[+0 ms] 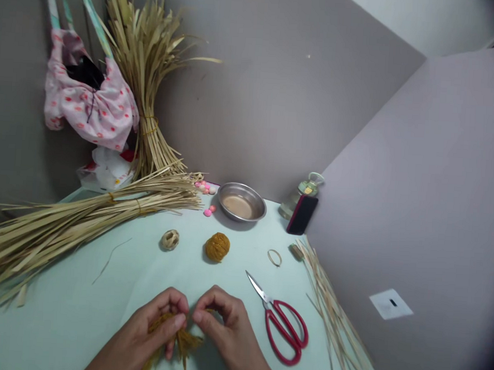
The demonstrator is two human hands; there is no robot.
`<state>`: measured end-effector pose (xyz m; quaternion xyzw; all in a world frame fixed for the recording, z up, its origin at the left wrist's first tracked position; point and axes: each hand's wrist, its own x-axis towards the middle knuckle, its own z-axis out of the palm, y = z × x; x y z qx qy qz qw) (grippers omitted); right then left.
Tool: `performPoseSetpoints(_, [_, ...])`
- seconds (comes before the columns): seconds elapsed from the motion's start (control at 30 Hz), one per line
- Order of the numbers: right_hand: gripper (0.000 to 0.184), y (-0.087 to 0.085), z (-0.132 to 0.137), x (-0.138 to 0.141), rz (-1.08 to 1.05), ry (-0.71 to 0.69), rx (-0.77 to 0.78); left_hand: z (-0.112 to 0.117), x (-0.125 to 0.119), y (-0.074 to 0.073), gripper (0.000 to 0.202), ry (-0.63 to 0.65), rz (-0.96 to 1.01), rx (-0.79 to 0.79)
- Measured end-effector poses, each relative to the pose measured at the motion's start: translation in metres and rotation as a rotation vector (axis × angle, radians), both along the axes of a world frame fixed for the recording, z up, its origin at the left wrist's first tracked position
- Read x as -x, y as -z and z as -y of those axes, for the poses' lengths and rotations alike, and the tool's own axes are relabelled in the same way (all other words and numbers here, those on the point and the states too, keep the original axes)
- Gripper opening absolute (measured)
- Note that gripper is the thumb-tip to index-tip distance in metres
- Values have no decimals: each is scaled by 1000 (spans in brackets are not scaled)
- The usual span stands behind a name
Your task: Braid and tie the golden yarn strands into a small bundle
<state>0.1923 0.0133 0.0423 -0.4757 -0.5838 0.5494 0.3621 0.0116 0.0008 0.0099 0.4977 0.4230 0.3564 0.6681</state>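
Low in the head view, my left hand (pixel 150 330) and my right hand (pixel 225 323) meet over the pale green table (pixel 75 314). Both are closed in a pinch on a small bundle of mustard-yellow yarn strands (pixel 183 340), whose loose ends hang toward me. A ball of the same yellow yarn (pixel 217 246) lies a little beyond my hands. Left of it sits a small woven straw ball (pixel 170 239).
Red-handled scissors (pixel 283 321) lie right of my right hand. Thin straw strips (pixel 331 307) run along the right wall. A big straw bundle (pixel 73 219) covers the left; another (pixel 146 84) leans in the corner. Behind are a metal bowl (pixel 241 201), pink beads (pixel 208 189), a ring (pixel 274 257), a phone (pixel 302 214), a jar (pixel 303 191) and a pink bag (pixel 89 97).
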Motion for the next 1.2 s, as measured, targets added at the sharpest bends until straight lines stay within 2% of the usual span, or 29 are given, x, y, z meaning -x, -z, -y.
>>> performPoseSetpoints(0.2, [8, -5, 4, 6, -73, 34, 108, -1, 0, 2, 36, -23, 11, 14])
performPoseSetpoints(0.3, [5, -5, 5, 7, -70, 61, 97, -1, -1, 0, 34, -16, -9, 9])
performPoseSetpoints(0.67, [6, -2, 6, 9, -78, 7, 160, 1, -4, -8, 32, 28, -73, 5])
performPoseSetpoints(0.83, [7, 1, 8, 10, -70, -4, 177, 1, -3, -5, 26, 32, -69, -28])
performPoseSetpoints(1.03, [9, 3, 8, 11, -70, -30, 204, 1, 0, 2, 29, 7, -3, 28])
performPoseSetpoints(1.2, [8, 4, 7, 11, -96, -7, 221, 1, -2, -4, 33, 30, -8, 67])
